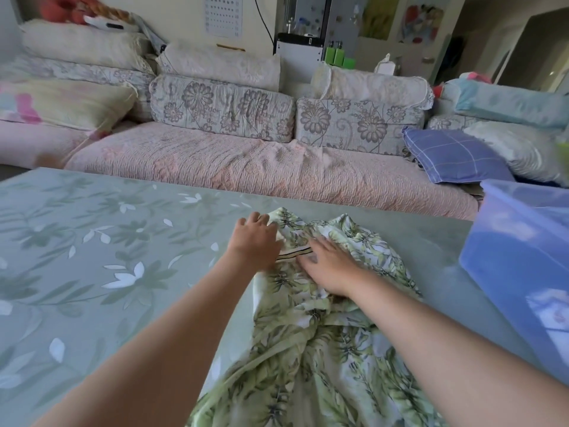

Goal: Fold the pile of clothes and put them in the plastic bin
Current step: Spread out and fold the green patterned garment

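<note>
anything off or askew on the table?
Nothing spilled or damaged. Only the leaf-print garment is untidy: it lies bunched and creased on the table, not yet folded, with the right hand flat on it and the left hand at its far edge. The plastic bin stands to its right.

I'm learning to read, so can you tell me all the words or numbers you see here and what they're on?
Nothing here can be read.
White wall chart: rows of dark marks, too blurred to read.
Green bottles: any labels too small to read.
Leaf-print green and white garment: striped neck band, no words visible.
</note>
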Demonstrator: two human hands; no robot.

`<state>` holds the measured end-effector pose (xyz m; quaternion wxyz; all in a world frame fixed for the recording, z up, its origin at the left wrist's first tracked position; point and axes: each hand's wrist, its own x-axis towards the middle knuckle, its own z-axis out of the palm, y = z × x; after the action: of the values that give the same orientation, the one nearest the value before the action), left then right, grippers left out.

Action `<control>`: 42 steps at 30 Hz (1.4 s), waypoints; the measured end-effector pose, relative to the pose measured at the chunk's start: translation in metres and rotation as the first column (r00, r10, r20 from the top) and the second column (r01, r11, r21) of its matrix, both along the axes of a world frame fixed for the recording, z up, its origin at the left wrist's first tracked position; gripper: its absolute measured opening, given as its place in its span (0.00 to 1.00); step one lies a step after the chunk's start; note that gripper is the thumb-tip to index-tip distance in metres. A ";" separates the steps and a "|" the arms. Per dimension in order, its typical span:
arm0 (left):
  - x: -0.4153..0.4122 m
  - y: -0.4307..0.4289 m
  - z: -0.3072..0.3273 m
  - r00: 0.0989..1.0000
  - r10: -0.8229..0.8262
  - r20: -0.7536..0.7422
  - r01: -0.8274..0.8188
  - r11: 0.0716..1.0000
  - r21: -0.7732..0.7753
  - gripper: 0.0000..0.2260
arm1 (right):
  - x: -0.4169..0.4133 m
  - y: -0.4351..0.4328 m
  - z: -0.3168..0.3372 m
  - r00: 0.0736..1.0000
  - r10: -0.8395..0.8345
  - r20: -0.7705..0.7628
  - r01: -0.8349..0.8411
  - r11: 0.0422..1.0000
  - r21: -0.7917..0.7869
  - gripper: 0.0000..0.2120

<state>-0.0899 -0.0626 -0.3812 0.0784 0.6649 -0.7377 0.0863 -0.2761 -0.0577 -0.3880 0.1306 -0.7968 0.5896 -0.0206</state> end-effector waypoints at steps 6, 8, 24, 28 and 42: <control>-0.026 0.062 0.044 0.951 -0.136 -0.279 0.158 0.986 0.059 0.16 | -0.021 0.080 0.024 0.979 0.026 0.201 -0.010 0.997 -0.081 0.28; -0.029 0.089 0.047 0.948 -0.105 -0.301 0.145 0.983 0.113 0.15 | -0.027 0.108 0.029 0.980 0.055 0.193 -0.029 0.991 -0.133 0.26; -0.006 0.252 0.051 0.979 0.181 -0.096 -0.087 0.791 0.606 0.12 | -0.034 0.273 0.012 0.926 0.339 -0.164 -0.338 0.940 0.037 0.37; -0.002 0.266 0.069 0.953 0.239 -0.186 -0.112 0.848 0.517 0.13 | -0.039 0.284 0.022 0.942 0.323 -0.091 -0.318 0.945 0.071 0.36; -0.058 0.290 0.071 0.600 0.139 -0.788 0.569 0.617 0.543 0.11 | -0.057 0.255 0.038 0.779 -0.393 0.488 0.239 0.906 0.348 0.26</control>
<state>-0.1475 0.2270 -0.3102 0.1115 0.4958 -0.6769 -0.5324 -0.3336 0.1977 -0.3504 0.3943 -0.6204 0.6508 -0.1898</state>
